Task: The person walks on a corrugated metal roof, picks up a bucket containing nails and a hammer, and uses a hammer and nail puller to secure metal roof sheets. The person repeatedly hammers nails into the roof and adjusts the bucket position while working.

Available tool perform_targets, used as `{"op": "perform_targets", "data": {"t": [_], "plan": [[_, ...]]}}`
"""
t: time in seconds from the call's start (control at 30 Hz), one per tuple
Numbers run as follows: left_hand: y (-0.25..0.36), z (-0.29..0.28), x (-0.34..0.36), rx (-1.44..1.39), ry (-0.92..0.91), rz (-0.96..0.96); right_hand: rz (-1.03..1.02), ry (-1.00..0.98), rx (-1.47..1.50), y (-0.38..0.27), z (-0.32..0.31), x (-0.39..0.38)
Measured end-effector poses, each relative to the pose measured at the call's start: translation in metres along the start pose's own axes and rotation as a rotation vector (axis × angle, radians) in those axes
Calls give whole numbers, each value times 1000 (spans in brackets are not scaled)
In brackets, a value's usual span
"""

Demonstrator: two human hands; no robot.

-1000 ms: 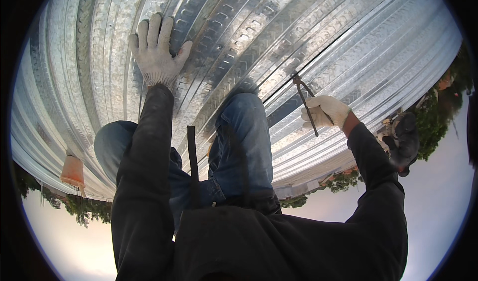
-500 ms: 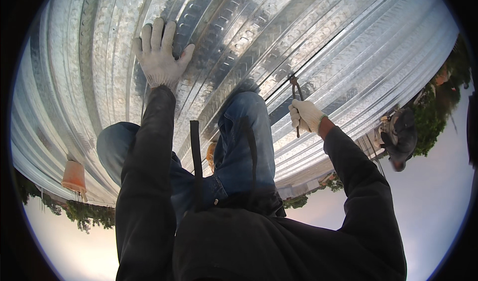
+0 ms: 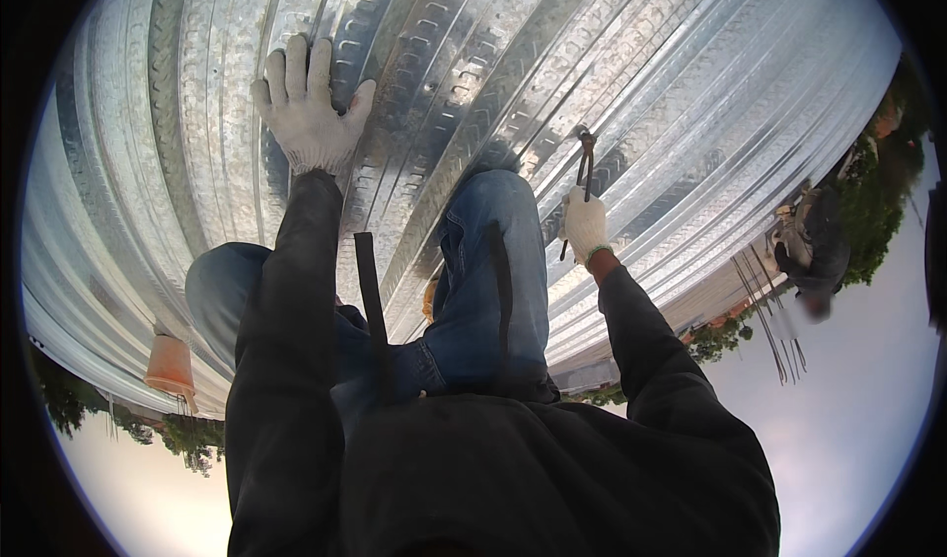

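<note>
My left hand (image 3: 311, 108), in a pale knitted work glove, lies flat on the ribbed galvanized metal decking (image 3: 222, 83) with its fingers spread. In my gloved right hand (image 3: 588, 222) is a pair of end-cutting pincers (image 3: 589, 159), gripped by the handles. Their dark jaws reach away from me and touch or nearly touch the decking at a seam between ribs. What the jaws hold, if anything, is too small to make out. My jeans-clad knee (image 3: 493, 212) is bent between the two arms.
An orange bucket (image 3: 171, 365) stands on the decking at the left. Another person (image 3: 814, 246) is at the right edge, near several thin upright rebars (image 3: 767, 310). A dark strap (image 3: 371, 286) hangs in front of my legs. Trees line the decking's edges.
My right hand and the pincers have turned, with the jaws shifting slightly up and the wrist moving left. The left hand stays flat on the metal. The whole view has shifted a little.
</note>
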State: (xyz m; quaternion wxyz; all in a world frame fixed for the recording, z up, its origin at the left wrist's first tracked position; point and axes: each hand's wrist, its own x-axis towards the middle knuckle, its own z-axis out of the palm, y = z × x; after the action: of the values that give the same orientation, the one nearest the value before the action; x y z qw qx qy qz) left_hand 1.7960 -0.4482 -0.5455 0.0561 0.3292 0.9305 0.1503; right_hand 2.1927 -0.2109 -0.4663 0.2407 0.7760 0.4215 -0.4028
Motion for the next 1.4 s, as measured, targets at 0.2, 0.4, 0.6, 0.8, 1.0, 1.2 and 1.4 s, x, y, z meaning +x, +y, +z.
{"op": "perform_targets", "data": {"t": [0.2, 0.4, 0.6, 0.8, 1.0, 1.2, 1.4], "plan": [[3, -5, -1, -11, -11, -4, -203, 176, -163, 7, 23, 4], [5, -6, 2, 10, -3, 9, -273, 300, -134, 22, 51, 3], [6, -7, 0, -8, -14, 3, -325, 318, -19, 46, 76, 33], [7, -12, 2, 12, -6, -7, -324, 347, -151, 28, 62, 15], [6, -14, 2, -10, -10, 0, 65, -336, 336, -28, -34, -24], [8, -20, 2, -35, -3, -21, 232, -394, 83, -30, -60, 22], [11, -25, 8, -26, 8, -34, -525, 79, -1268, -28, -105, -90]]}}
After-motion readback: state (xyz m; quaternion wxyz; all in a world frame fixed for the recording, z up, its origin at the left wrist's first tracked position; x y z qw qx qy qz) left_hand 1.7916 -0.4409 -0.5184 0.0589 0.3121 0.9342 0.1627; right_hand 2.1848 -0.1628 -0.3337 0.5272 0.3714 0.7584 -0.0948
